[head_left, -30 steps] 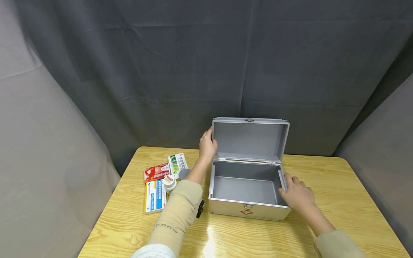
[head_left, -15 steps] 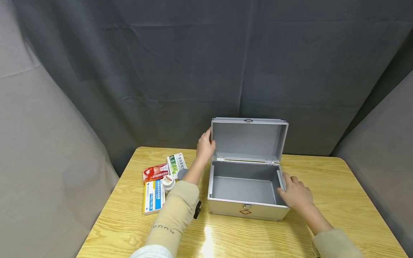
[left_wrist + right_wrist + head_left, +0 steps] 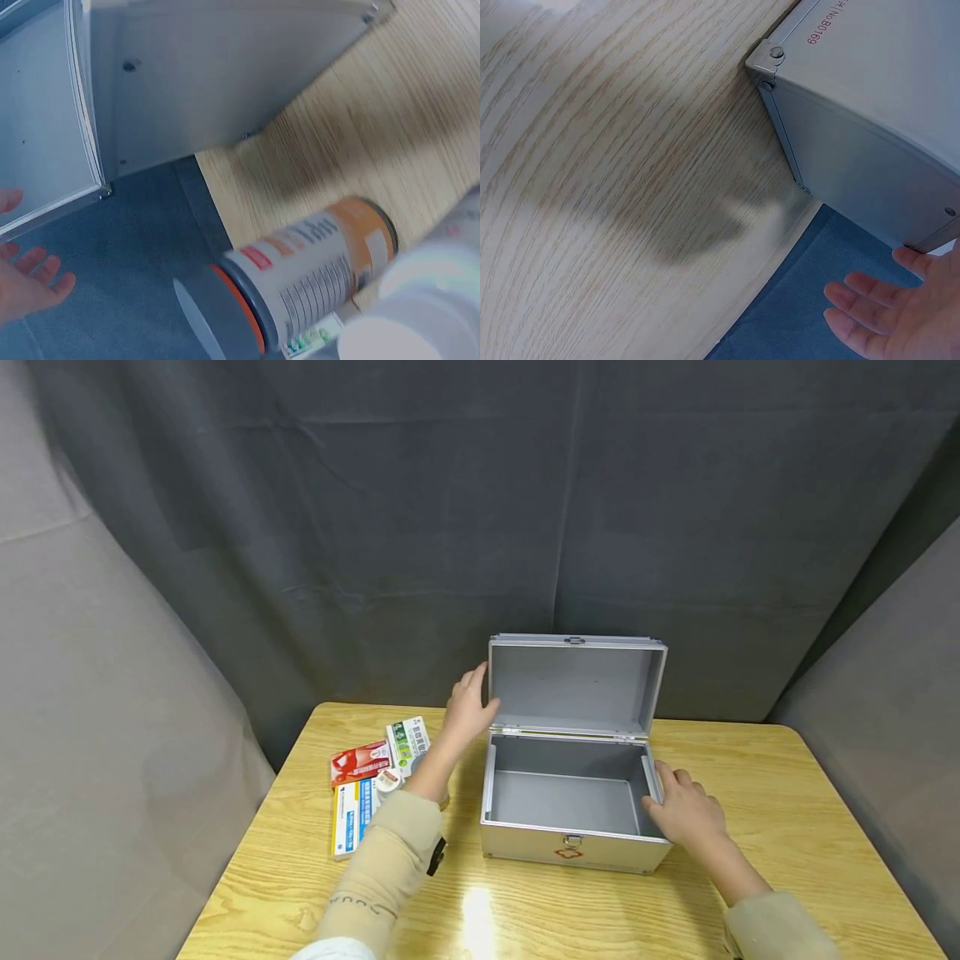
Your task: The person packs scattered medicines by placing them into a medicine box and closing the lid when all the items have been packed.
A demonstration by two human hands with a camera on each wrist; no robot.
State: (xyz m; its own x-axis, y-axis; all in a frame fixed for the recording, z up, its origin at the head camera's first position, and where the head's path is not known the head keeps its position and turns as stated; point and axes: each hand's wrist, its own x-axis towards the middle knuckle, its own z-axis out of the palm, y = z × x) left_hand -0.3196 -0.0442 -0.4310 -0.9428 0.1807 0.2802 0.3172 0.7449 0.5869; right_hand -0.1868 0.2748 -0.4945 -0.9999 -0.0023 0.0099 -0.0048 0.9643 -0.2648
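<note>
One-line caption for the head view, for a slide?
Open metal case on a wooden table, left hand at its lid, right hand at its side, small boxes nearby.

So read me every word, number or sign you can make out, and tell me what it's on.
"No.B0169": red, on the metal case, after a character I can't make out.
Red cross outline: a sign on the case's front.
Red box, blue-and-white box, green-and-white box, white bottle: lettering too small to read.
Orange-and-white canister: blurred.
Left sleeve: dark marks, unreadable.
</note>
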